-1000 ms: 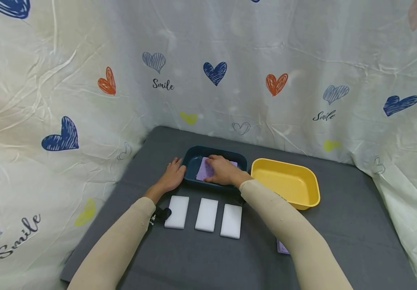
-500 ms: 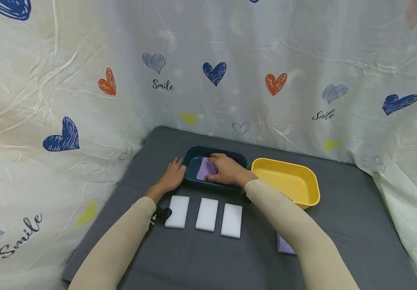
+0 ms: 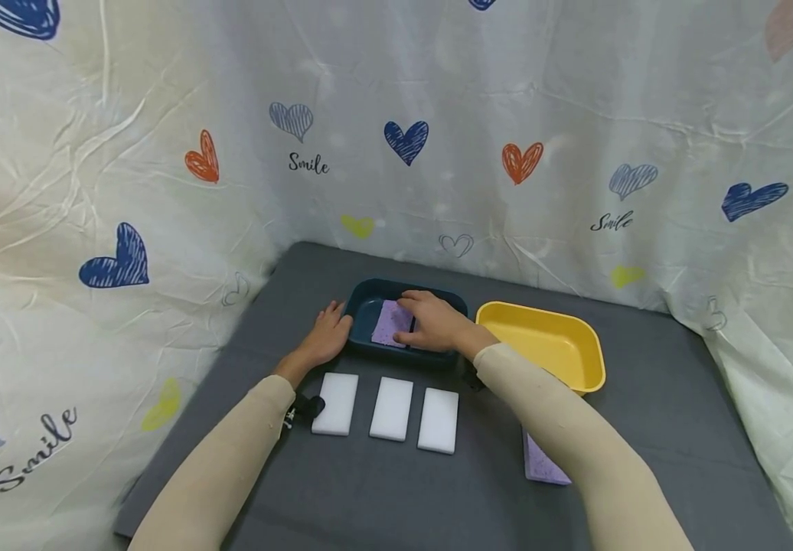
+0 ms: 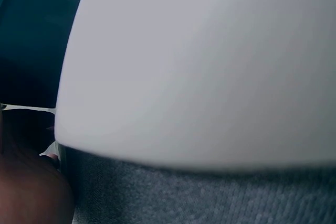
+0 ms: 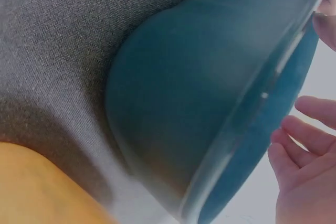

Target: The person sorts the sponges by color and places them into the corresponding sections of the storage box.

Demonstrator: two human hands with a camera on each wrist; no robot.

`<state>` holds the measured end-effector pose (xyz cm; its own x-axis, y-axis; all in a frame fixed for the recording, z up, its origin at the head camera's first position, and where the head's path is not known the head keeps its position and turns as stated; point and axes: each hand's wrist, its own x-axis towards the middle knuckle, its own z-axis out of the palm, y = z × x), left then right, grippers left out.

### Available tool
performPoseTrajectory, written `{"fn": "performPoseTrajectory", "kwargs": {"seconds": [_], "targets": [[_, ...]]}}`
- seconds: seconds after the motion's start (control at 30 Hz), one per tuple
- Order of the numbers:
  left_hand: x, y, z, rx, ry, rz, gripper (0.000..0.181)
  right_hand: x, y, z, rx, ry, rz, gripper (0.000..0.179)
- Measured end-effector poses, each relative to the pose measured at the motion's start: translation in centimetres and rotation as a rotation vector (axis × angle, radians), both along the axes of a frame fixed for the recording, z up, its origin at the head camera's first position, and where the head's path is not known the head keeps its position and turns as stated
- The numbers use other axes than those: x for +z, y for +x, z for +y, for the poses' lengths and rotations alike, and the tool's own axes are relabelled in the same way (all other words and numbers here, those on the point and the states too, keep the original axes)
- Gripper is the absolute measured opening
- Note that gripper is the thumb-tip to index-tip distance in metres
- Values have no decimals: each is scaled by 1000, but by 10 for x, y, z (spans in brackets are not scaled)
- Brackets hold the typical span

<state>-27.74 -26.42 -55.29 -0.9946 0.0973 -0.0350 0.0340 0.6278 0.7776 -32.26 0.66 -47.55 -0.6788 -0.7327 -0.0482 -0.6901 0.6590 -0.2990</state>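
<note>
A purple sponge (image 3: pixel 389 323) lies in the left part of a dark blue plastic basin (image 3: pixel 369 285). My right hand (image 3: pixel 435 323) hovers over the basin's right part, fingertips close to the sponge's right edge. In the right wrist view the fingers (image 5: pixel 310 135) are loosely bent beyond the basin's rim, with nothing between them. My left hand (image 3: pixel 327 334) rests against the basin's left end, fingers stretched forward. In the left wrist view only a blurred part of that hand (image 4: pixel 31 190) shows beside a large white sponge (image 4: pixel 194 66).
Three white sponges, the left one (image 3: pixel 335 404) near my left wrist, lie in a row before the basin. A yellow basin (image 3: pixel 541 337) stands to its right. Another purple sponge (image 3: pixel 541 463) is partly hidden under my right forearm. A curtain (image 3: pixel 465 191) hangs behind the grey table (image 3: pixel 369 497).
My right hand has drawn back slightly to the right from the purple sponge, which now shows more and stays in the basin. The left hand has kept its place.
</note>
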Motion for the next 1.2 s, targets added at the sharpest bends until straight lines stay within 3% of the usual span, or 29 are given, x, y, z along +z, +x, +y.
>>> {"fn": "performPoseTrajectory", "kwargs": {"seconds": [0.03, 0.33, 0.63, 0.97, 1.2], "targets": [[2, 2, 1, 1, -2, -7, 74, 1, 1, 1, 2, -1, 2, 78], [-12, -6, -3, 8, -33, 10, 81, 9, 11, 11, 45, -16, 24, 77], [1, 1, 1, 0, -5, -3, 75, 9, 22, 26, 70, -78, 27, 70], [-8, -6, -3, -5, -41, -29, 83, 4, 33, 42, 96, -113, 58, 67], [1, 0, 1, 4, -33, -53, 76, 6, 43, 59, 79, -137, 51, 68]]}}
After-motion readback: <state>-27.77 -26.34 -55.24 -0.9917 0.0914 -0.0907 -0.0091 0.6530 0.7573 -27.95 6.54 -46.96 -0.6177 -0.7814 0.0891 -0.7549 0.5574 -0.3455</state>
